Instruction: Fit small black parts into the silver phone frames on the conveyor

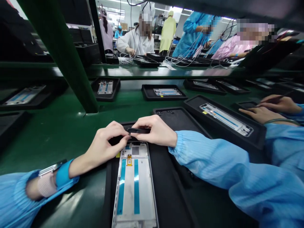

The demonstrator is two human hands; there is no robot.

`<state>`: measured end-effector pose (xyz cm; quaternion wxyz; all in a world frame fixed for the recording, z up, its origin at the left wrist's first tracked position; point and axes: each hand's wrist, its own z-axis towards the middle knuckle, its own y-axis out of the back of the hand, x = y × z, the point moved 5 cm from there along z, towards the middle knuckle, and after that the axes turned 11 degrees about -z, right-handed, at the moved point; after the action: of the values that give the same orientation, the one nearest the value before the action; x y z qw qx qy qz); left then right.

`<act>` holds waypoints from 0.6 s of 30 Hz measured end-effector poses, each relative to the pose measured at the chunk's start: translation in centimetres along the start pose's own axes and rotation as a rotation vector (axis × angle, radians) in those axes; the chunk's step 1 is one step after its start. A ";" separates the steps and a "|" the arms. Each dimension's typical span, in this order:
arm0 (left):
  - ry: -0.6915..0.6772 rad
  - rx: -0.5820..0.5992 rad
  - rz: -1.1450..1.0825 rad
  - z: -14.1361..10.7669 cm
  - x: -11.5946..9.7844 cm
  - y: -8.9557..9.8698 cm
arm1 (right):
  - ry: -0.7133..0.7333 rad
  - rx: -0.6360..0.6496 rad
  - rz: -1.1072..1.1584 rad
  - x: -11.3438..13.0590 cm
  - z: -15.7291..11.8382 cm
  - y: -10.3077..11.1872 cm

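Note:
My right hand (156,129) is closed around a pair of black tweezers (139,130), which points left toward my other hand. My left hand (108,142) pinches thumb and fingers together at the tweezers' tip, on a small part too tiny to name. Just below both hands, a silver phone frame (144,177) lies lengthwise in a black tray (166,183). Two blue strips and a small orange flex cable (129,160) show on the frame. A yellow tab (118,155) sticks out at its upper left.
Another black tray (175,118) sits behind my right hand. More trays with phone frames (225,118) stand across the green bench (59,133). A co-worker's hands (273,109) work at the right. A green post (68,60) rises at left; several people are beyond the shelf.

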<state>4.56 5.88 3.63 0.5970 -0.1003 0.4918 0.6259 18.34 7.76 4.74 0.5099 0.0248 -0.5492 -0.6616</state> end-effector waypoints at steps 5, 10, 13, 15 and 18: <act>-0.009 0.060 0.025 0.0 0.3 -0.3 | -0.005 0.020 0.003 -0.3 -0.1 -0.1; 0.014 0.086 0.075 -0.2 0.7 -0.1 | -0.063 0.033 -0.014 -0.3 -0.2 -0.2; 0.076 0.111 0.155 -0.8 1.2 0.2 | -0.164 0.031 0.026 -0.4 -0.7 -0.6; 0.106 0.136 0.203 -1.3 1.3 0.2 | -0.253 0.061 0.077 -0.7 -1.3 -1.3; 0.102 0.157 0.235 -1.8 1.0 0.0 | -0.389 0.132 0.160 -1.3 -2.2 -2.5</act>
<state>3.49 5.21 2.05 0.5001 -0.0267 0.5773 0.6449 18.65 6.83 1.28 0.4424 -0.1136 -0.6795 -0.5742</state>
